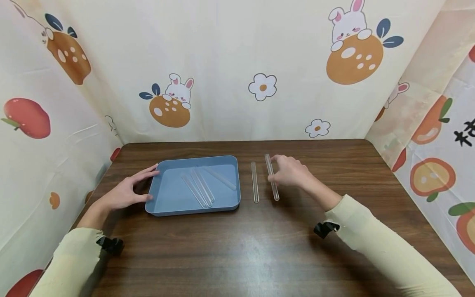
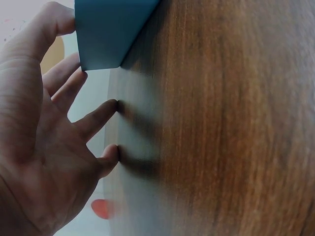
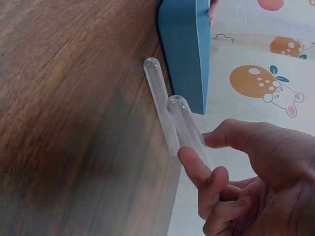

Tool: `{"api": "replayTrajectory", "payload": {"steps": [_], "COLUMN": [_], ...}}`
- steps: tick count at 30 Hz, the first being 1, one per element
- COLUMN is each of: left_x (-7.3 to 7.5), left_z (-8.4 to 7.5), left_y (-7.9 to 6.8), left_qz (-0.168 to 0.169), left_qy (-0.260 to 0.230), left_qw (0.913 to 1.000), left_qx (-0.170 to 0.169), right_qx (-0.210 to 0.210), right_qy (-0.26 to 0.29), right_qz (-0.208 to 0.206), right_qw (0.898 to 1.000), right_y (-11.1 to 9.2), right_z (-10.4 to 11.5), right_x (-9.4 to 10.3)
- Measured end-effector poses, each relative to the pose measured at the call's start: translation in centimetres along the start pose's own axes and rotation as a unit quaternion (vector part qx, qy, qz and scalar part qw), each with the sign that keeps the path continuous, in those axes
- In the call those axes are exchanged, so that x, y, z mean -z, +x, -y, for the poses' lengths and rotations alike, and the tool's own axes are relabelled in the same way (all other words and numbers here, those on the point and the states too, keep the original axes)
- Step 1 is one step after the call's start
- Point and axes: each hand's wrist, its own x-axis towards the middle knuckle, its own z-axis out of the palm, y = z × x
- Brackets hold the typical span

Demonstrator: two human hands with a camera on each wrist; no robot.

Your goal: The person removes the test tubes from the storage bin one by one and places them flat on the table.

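Note:
My right hand [image 1: 291, 171] pinches a clear glass test tube [image 1: 275, 190] between thumb and fingers. In the right wrist view, the rounded end of that tube points away from the fingers. A second test tube [image 1: 255, 183] lies on the table between this hand and the blue tray [image 1: 174, 208]. Several more test tubes [image 1: 200, 187] lie inside the tray. At the tray's left side, my left hand [image 1: 126, 192] touches the rim with spread thumb and fingers. From the left wrist, its thumb [image 2: 54, 22] meets the tray wall, while two lower fingertips are on the table.
A brown wood-grain table [image 1: 230, 255] carries everything. Pale curtains [image 1: 230, 37] printed with rabbits, fruit and flowers hang behind it and along both sides. Black wrist cameras [image 1: 326, 229] sit on both sleeves.

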Motion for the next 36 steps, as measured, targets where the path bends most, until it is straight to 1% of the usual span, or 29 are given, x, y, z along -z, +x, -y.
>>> {"api": "replayTrajectory", "payload": {"steps": [10, 17, 20, 27, 36], "left_x": [0.1, 0.1, 0.0, 0.0, 0.0], "left_z": [0.0, 0.0, 0.1, 0.1, 0.0], "left_y": [0.1, 0.0, -0.1, -0.1, 0.0], "left_qz": [0.001, 0.002, -0.002, 0.004, 0.001], "left_qy": [-0.002, 0.003, 0.006, -0.005, -0.006], "left_qw": [1.0, 1.0, 1.0, 1.0, 1.0], "left_qx": [0.001, 0.002, 0.003, 0.004, 0.0], "right_qx": [-0.008, -0.023, -0.023, -0.026, -0.03], "right_qy": [0.001, 0.001, 0.001, -0.001, -0.007], "right_qz": [0.005, 0.017, 0.022, 0.028, 0.028], "right_qw": [1.0, 1.0, 0.999, 0.999, 0.999], "right_y": [0.3, 0.7, 1.0, 1.4, 1.7], "right_z": [-0.4, -0.6, -0.8, -1.1, -0.9], "right_x": [-0.6, -1.1, -1.4, -1.9, -2.1]}}
